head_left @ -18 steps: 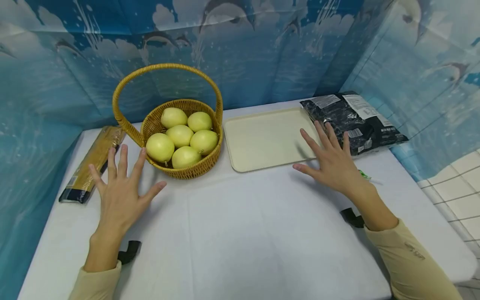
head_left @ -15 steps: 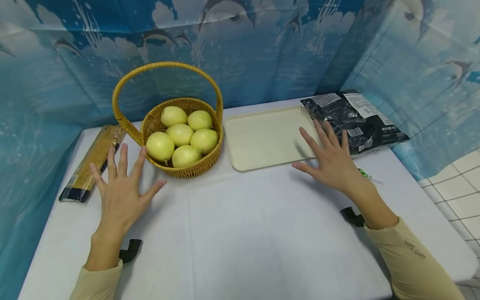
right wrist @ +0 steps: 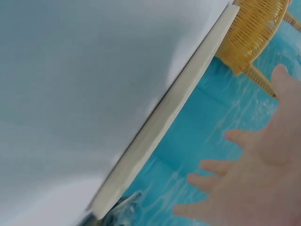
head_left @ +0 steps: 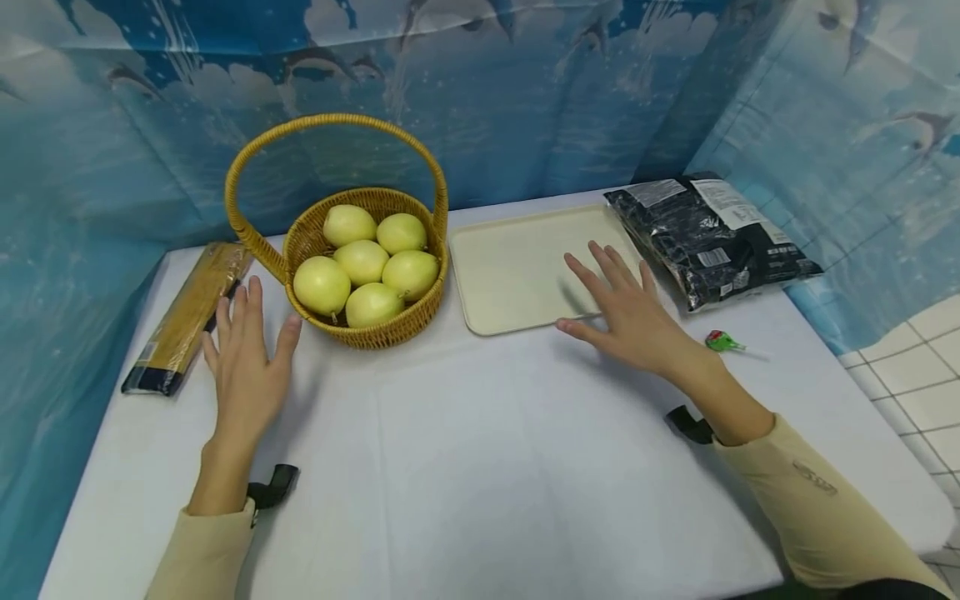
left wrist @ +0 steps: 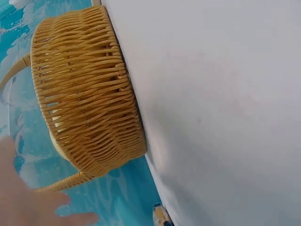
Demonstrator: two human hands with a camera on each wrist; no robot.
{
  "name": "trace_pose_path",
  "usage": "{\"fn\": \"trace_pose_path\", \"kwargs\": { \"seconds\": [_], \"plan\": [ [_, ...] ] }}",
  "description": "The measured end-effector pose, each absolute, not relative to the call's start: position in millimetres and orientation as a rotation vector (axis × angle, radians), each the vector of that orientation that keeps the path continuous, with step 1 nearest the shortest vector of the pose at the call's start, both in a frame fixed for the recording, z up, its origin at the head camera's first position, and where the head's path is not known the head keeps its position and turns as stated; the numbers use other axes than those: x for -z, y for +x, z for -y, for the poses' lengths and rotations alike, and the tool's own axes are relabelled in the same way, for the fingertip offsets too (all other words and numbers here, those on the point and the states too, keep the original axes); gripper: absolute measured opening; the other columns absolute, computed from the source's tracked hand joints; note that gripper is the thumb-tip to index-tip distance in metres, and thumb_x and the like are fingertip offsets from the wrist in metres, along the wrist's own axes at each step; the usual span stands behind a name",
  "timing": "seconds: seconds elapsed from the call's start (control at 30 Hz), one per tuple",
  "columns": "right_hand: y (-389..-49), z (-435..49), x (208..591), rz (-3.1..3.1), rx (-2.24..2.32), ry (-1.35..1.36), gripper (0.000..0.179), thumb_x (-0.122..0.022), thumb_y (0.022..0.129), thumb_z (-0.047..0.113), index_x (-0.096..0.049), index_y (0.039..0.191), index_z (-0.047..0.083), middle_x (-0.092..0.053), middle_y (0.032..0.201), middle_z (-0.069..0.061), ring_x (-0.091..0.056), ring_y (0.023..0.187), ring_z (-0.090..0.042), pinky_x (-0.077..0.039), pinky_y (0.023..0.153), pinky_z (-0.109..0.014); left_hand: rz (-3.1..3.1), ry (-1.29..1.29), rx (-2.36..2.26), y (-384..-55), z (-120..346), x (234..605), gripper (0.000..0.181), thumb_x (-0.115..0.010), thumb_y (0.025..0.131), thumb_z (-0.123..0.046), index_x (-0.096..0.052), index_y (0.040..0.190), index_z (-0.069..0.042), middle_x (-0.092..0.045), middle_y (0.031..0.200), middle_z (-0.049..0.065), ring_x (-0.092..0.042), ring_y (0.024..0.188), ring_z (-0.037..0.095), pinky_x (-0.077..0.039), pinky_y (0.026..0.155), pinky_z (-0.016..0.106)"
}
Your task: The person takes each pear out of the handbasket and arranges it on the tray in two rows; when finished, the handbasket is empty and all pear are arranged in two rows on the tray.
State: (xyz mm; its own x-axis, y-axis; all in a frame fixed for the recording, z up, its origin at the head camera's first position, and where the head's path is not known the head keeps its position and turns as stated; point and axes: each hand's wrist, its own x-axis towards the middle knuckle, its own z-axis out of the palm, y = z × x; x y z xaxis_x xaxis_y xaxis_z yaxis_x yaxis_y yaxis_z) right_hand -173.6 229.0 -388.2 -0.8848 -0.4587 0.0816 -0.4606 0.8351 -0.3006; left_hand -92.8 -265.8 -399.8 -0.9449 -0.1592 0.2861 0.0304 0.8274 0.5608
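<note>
Basket (head_left: 397, 332) of fruit (head_left: 362, 262) on desk (head_left: 465, 467), just beyond and right of left hand (head_left: 251, 358), the nearer; right hand (head_left: 628, 317) apparently above tray (head_left: 510, 271), contact unclear; visible fingers extended, empty.

White table (head_left: 465, 467) before me, wicker basket (head_left: 386, 336) at the back, cream tray (head_left: 517, 267) beside it, gold packet (head_left: 191, 321) to my left, black bag (head_left: 716, 237) and green lollipop (head_left: 720, 340) right.
</note>
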Motion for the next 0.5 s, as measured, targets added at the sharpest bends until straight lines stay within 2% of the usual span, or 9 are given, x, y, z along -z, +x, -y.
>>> {"fn": "trace_pose_path", "kwargs": {
  "seconds": [0.17, 0.27, 0.4, 0.5],
  "plan": [
    [-176, -215, 381, 3.011, -0.580, 0.790, 0.087, -0.059, 0.102, 0.060, -0.014, 0.170, 0.033, -0.006, 0.178, -0.012, -0.002, 0.165, -0.037, -0.004, 0.123, -0.078, 2.663, 0.168, 1.038, -100, 266, 397, 0.073, -0.038, 0.111, -0.056, -0.011, 0.171, -0.025, -0.011, 0.177, 0.011, 0.002, 0.165, 0.035, 0.008, 0.126, 0.070],
    [-178, -205, 376, 3.017, -0.630, 0.815, 0.085, -0.057, 0.103, 0.060, -0.015, 0.170, 0.031, -0.007, 0.178, -0.013, -0.003, 0.165, -0.037, -0.004, 0.124, -0.076, 2.660, 0.232, 1.207, -103, 266, 395, 0.070, -0.032, 0.111, -0.056, -0.010, 0.171, -0.025, -0.010, 0.178, 0.008, -0.002, 0.164, 0.035, 0.001, 0.129, 0.066],
    [-180, -190, 370, 3.006, -0.721, 0.831, 0.085, -0.055, 0.103, 0.062, -0.015, 0.171, 0.030, -0.007, 0.178, -0.011, -0.008, 0.164, -0.036, -0.004, 0.127, -0.071, 2.591, 0.332, 1.518, -112, 263, 391, 0.072, -0.025, 0.111, -0.060, -0.009, 0.171, -0.023, -0.008, 0.178, 0.002, -0.003, 0.165, 0.026, -0.004, 0.134, 0.052],
    [-181, -177, 364, 2.977, -0.814, 0.821, 0.084, -0.055, 0.103, 0.062, -0.017, 0.170, 0.027, -0.009, 0.178, -0.009, -0.013, 0.164, -0.036, -0.006, 0.129, -0.067, 2.479, 0.407, 1.728, -120, 258, 389, 0.075, -0.025, 0.110, -0.062, -0.008, 0.170, -0.021, -0.005, 0.178, -0.002, 0.000, 0.164, 0.017, -0.001, 0.134, 0.041]
  ]
}}
